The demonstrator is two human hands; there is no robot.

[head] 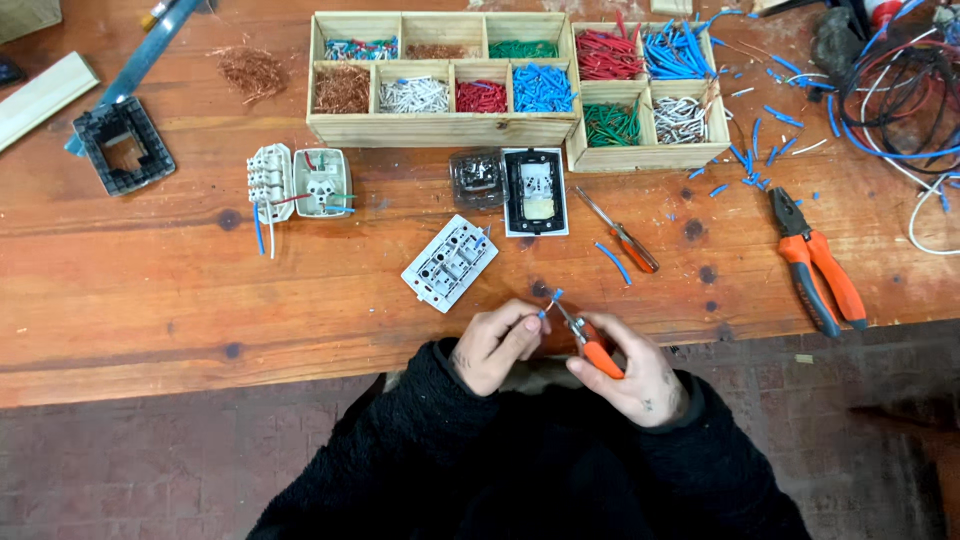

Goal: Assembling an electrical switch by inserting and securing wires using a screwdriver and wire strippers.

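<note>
My left hand pinches a short blue wire piece at the table's front edge. My right hand grips small orange-handled pliers, whose jaws meet the blue wire's end. Just beyond my hands a white socket module lies face down on the wooden table, with a bit of blue wire in it. Black fuzzy sleeves cover both my arms.
An orange screwdriver, large orange pliers, a black switch frame and a clear cover lie nearby. Two wooden trays hold sorted coloured wire bits. White sockets sit left; tangled cables at right.
</note>
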